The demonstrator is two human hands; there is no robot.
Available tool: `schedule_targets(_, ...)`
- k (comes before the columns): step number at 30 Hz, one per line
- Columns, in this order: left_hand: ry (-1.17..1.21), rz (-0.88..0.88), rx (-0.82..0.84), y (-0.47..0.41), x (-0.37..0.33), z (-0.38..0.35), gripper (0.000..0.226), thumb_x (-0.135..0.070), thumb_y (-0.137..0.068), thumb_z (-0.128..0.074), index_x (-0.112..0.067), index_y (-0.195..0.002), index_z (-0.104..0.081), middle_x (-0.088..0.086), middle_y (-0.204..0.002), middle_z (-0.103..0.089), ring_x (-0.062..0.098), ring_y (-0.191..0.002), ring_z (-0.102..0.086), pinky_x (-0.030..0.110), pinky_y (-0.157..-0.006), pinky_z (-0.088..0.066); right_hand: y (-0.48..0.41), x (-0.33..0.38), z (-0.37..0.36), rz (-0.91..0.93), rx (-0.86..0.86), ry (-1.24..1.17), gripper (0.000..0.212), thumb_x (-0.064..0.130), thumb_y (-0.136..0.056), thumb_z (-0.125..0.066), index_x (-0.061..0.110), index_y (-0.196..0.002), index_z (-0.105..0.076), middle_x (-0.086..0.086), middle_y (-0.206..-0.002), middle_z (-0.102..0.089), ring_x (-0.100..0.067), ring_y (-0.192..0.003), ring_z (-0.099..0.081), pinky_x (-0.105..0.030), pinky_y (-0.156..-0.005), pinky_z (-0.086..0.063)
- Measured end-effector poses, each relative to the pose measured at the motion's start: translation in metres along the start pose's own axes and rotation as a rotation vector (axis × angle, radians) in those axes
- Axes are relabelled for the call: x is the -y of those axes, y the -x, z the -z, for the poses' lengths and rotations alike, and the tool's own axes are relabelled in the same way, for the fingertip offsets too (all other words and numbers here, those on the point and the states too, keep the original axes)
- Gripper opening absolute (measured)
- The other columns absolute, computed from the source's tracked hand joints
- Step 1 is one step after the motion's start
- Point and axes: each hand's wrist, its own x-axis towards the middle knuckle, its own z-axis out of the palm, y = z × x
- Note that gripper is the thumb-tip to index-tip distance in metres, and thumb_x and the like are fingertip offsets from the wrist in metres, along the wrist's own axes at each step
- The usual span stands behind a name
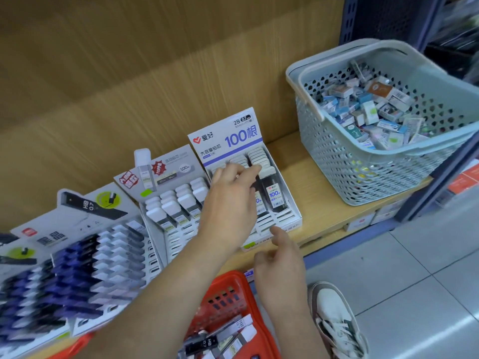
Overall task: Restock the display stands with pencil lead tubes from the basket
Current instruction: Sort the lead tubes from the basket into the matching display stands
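Three stands sit in a row on the shelf, and the left grip reaches over the right stand, its fingers stretched nearly straight with the tips on the white caps of the far tubes. Whether it pinches a tube under the palm cannot be told. The right grip hangs nearer, index finger out toward the stand's near edge and the other fingers loosely curled, holding nothing that shows. One tube is plain in the right-hand row. It leans back in its slot, long axis running near to far, white cap at the far end and dark body toward the near rim. Spare tubes lie jumbled at mixed angles in the red basket on the floor, near the person. A grey basket of small boxes stands on the shelf to the right. The likely risk is the left palm and wrist, which hang close over the near tubes: pressing down or sweeping sideways could tip the leaning row or knock caps askew. The cardboard stand looks light, so a shove from either grip could slide it toward the shelf edge. A tube fed in cap-first, or crosswise to the slots, would probably sit proud and jam its row.
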Motion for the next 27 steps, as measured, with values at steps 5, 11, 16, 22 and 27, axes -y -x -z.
schedule_targets(5,0.196,0.192,-0.091,0.105,0.02,0.039,0.027,-0.005,-0.088,-0.057,-0.023,-0.101,-0.072,-0.012,-0.095,-0.063,-0.001,-0.086,-0.055,0.01,-0.076,-0.042,0.0,0.02,0.002,0.135,0.212,-0.067,0.02,0.007,-0.09,-0.055,0.023,-0.097,-0.065,0.002,-0.072,-0.068,-0.016,-0.066,-0.063,-0.029,-0.065,-0.048)
schedule_targets(11,0.127,0.625,0.109,0.263,0.087,0.043,0.023,-0.002,-0.086,-0.062,-0.019,-0.095,-0.074,-0.006,-0.097,-0.07,0.014,-0.09,-0.064,0.019,-0.074,-0.041,0.028,-0.002,-0.04,0.053,0.631,-0.003,0.022,0.002,-0.095,-0.053,0.017,-0.084,-0.062,-0.005,-0.072,-0.066,-0.014,-0.057,-0.061,-0.023,-0.051,-0.048)
schedule_targets(16,0.033,0.862,0.571,0.354,0.125,0.032,0.023,-0.013,-0.086,-0.058,-0.023,-0.102,-0.073,0.003,-0.113,-0.068,0.023,-0.104,-0.062,0.027,-0.087,-0.044,0.051,-0.046,-0.089,0.05,0.776,0.316,0.022,0.001,-0.094,-0.057,0.003,-0.114,-0.065,0.0,-0.093,-0.063,-0.011,-0.083,-0.057,-0.01,-0.064,-0.04)
schedule_targets(22,-0.024,0.809,0.731,0.404,0.143,0.006,0.06,-0.013,-0.079,-0.056,-0.023,-0.138,-0.045,0.01,-0.146,-0.038,0.035,-0.133,-0.033,0.041,-0.107,-0.035,0.091,-0.141,-0.116,0.051,0.763,0.759,0.072,0.008,-0.088,-0.065,0.01,-0.152,-0.03,-0.016,-0.157,-0.031,-0.031,-0.14,-0.036,-0.034,-0.108,-0.037)
schedule_targets(27,-0.187,0.619,0.813,0.382,0.159,-0.024,0.092,-0.004,-0.076,-0.067,-0.022,-0.149,-0.014,0.005,-0.156,-0.009,0.03,-0.143,-0.01,0.049,-0.112,-0.028,0.092,-0.17,-0.124,0.146,0.728,0.871,0.091,0.0,-0.078,-0.067,0.017,-0.155,-0.021,-0.011,-0.163,-0.014,-0.033,-0.148,-0.02,-0.033,-0.116,-0.024)
